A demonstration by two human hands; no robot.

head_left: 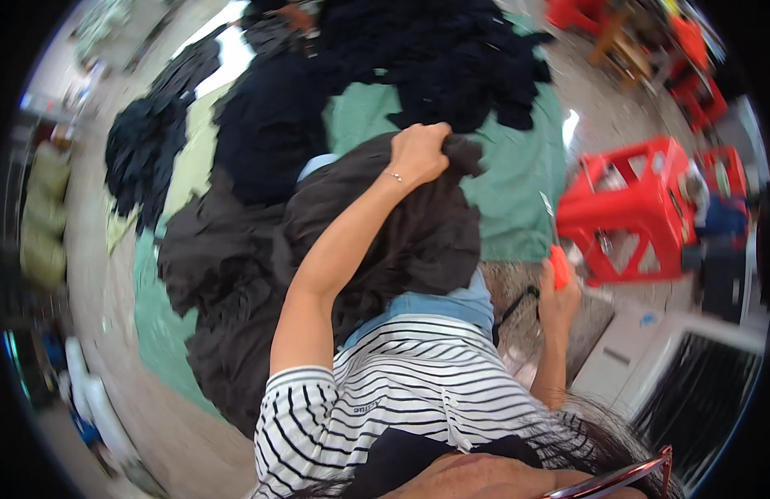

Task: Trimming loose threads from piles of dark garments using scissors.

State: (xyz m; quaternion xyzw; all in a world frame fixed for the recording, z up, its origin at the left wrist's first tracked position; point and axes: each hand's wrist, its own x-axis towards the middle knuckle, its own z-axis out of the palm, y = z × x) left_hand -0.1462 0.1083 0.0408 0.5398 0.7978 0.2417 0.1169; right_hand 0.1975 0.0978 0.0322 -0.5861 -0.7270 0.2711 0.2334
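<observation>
My left arm reaches across my lap, and my left hand (pixel 420 155) is closed on the edge of a dark grey-brown cloth (pixel 385 216), perhaps a garment. The cloth lies bunched over my legs and spreads down to the left. Off to the right, my right hand (pixel 558 299) grips an orange-handled tool (pixel 560 268) with a slim metal blade pointing away from me. Its exact kind is not clear. The tool is apart from the cloth, above the edge of a green sheet (pixel 522 166).
Piles of black cloth (pixel 435 50) lie ahead on the green sheet, with another dark heap (pixel 144 158) at the left. A red plastic stool (pixel 626 212) stands close on the right, near a white box-shaped appliance (pixel 651 358). Another person's hand (pixel 298 17) shows at the far edge.
</observation>
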